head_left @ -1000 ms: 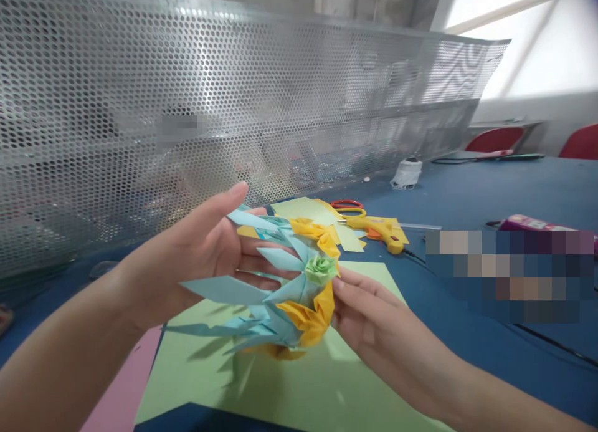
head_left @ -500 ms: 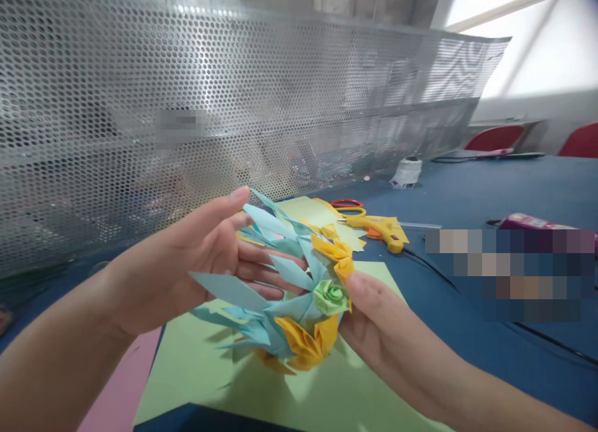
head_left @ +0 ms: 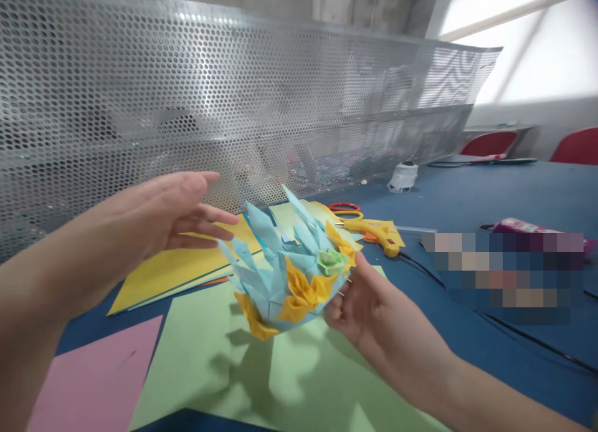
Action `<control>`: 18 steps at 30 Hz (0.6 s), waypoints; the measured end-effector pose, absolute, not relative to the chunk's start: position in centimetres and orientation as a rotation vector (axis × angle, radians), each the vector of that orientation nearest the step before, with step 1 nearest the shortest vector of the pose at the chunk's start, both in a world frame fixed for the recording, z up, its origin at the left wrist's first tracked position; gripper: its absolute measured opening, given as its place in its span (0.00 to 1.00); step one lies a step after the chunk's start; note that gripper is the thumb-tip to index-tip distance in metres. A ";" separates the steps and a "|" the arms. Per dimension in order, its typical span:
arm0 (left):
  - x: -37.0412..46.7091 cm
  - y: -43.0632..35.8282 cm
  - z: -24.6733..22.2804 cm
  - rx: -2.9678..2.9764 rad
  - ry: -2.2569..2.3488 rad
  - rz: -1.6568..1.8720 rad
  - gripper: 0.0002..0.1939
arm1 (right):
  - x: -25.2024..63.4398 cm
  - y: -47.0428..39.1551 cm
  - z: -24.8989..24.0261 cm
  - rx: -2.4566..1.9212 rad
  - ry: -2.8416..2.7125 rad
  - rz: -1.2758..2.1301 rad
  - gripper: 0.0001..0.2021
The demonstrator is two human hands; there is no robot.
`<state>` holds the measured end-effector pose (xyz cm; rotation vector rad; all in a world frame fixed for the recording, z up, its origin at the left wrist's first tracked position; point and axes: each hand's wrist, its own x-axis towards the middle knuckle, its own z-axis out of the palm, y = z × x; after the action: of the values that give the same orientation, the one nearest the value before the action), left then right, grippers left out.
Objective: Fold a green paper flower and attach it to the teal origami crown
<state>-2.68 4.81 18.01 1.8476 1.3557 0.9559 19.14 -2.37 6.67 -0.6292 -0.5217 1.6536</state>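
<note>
My right hand (head_left: 374, 307) grips a folded paper flower piece (head_left: 275, 276) by its right side, holding it above the table. Pale blue pointed petals make up most of the piece, with yellow paper flowers (head_left: 308, 292) around its edge and a green paper rose (head_left: 332, 261) close to my thumb. To the left, my left hand (head_left: 187, 211) is raised with its fingers apart and nothing in it. Its fingertips are near the blue petal tips. Beneath the piece lies a light green sheet (head_left: 200, 363), which catches its shadow.
A yellow glue gun (head_left: 374, 231) with a black cord lies behind my right hand, beside red-and-yellow scissors (head_left: 346, 211). Yellow sheets (head_left: 172, 267) and a pink sheet (head_left: 98, 376) are at left. A perforated metal divider (head_left: 210, 95) runs along the table's back.
My left hand has drawn back left, away from the petals. The flower piece has turned in my right hand, so its petals point more upward.
</note>
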 end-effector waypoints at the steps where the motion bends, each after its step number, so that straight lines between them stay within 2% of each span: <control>1: -3.0 4.8 18.1 1.883 1.461 0.912 0.41 | 19.2 -2.3 6.7 -0.620 -0.514 1.645 0.14; 6: -4.2 6.1 17.3 1.974 1.818 0.571 0.35 | 19.3 -2.5 6.5 -0.600 -0.512 1.702 0.12; 12: -5.0 9.6 14.8 1.732 1.673 0.456 0.30 | 19.1 -2.3 6.5 -0.536 -0.485 1.721 0.14; 18: -5.9 11.6 12.8 1.503 1.551 0.374 0.16 | 18.8 -2.2 6.3 -0.487 -0.449 1.778 0.12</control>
<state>-5.91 11.60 12.78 1.5034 1.5512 0.3741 18.84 -2.22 6.29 -0.4867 -0.4493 1.7778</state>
